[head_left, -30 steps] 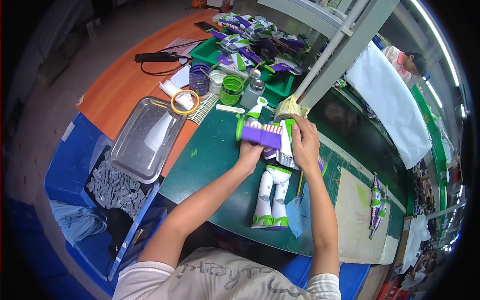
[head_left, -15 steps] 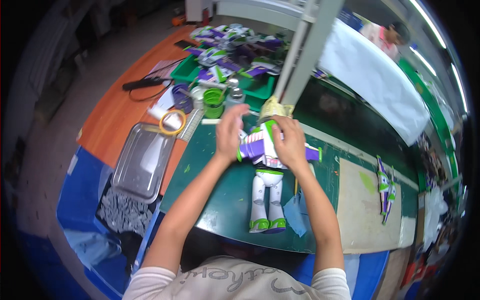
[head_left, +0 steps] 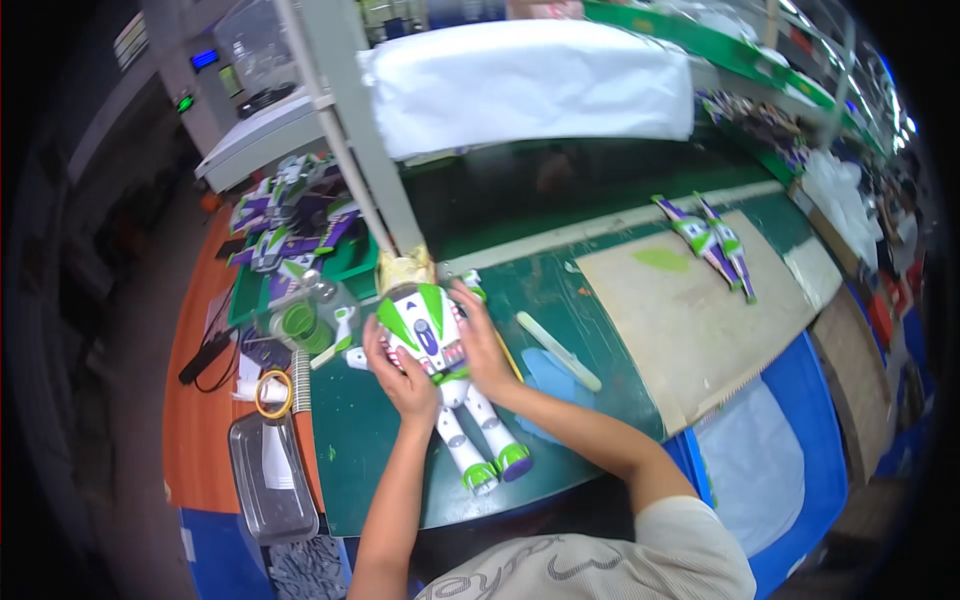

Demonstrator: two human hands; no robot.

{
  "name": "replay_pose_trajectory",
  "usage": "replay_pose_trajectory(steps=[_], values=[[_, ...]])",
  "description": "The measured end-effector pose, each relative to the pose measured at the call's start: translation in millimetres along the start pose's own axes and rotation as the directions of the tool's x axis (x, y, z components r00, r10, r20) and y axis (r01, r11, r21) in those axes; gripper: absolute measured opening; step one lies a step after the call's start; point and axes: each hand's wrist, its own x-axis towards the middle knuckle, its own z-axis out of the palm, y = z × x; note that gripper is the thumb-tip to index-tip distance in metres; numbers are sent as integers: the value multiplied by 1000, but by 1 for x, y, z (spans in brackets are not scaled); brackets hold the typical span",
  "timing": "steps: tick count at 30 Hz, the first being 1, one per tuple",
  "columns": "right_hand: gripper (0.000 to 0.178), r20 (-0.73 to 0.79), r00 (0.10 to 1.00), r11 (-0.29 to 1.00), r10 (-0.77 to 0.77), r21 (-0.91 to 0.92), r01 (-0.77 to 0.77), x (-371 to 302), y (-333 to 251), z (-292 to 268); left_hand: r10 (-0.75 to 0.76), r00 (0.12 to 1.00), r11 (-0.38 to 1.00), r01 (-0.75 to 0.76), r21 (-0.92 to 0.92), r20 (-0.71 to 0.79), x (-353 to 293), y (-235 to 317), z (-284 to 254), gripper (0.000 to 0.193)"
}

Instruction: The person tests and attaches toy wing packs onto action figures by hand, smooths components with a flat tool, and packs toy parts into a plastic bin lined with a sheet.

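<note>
A white, green and purple toy astronaut figure [head_left: 425, 318] lies on the dark green tabletop [head_left: 375, 490], its legs pointing toward me. Green panels and a purple oval show on its torso. My left hand [head_left: 402, 385] wraps the left side of the torso, thumb over the surface. From the right side my right hand [head_left: 485, 345] presses against the torso, fingers up along its edge. The figure's arms stick out past my hands. Beyond the torso sits a crumpled yellowish wrapped bundle [head_left: 404, 268]; whether the head lies under it I cannot tell.
Right of my hands lie a blue cloth [head_left: 545, 385] and a pale flat stick [head_left: 560, 352]. Two winged toy parts [head_left: 710, 240] rest on a beige board [head_left: 640, 340]. At left stand a green cup [head_left: 303, 325], a yellow tape roll [head_left: 273, 396] and a metal tray [head_left: 245, 460]. A post [head_left: 362, 150] rises behind.
Both hands have closed in on the torso's sides. The purple parts that stuck out sideways no longer show there. My view has swung to the right.
</note>
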Motion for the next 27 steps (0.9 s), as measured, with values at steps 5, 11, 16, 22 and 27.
replay_pose_trajectory(steps=[5,11,16,22,27], values=[[35,-154,972,937,175,-277,-212,-8,-14,11,-214,968,860,123,496,131,-18,-6,-18,52],[57,89,989,889,-119,-433,147,-48,-110,-62,-252,902,865,373,-336,351,-28,105,-42,59],[61,438,870,464,-227,-737,492,-54,-189,-168,-105,539,812,532,-242,836,-18,161,0,51],[52,256,902,750,348,-653,-105,-78,-213,-285,-48,205,814,576,-81,977,-41,200,57,39],[43,191,746,768,638,-234,-596,-99,-181,-289,-169,367,805,587,-87,915,-69,197,88,28]])
